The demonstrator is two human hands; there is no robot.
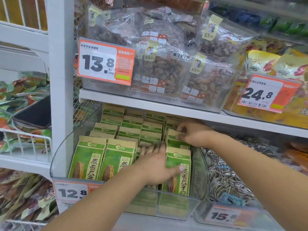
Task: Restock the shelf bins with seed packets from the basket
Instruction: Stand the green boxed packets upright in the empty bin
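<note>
Both forearms reach in from the bottom edge toward a clear plastic bin on the lower shelf. The left hand lies flat with straight fingers, an open grip, pressing against the tops and faces of the green seed packets in the third column from the left; a ring shows on one finger. Its thumb rests across the front packet of the rightmost column. The right hand is further back, its fingers curled, and its grip pinches the brown top edge of a packet standing in that right column, behind the front one.

The packets stand upright in neat rows, four columns across, filling the bin from front to back. An orange price tag marked 12.8 is fixed to the bin's front left corner.

Just to the right sits another clear bin holding striped sunflower-seed bags, tagged 15.8. On the shelf above, a clear tub holds bags of dried fruit with a 13.8 tag, and a 24.8 tag hangs further right.
</note>
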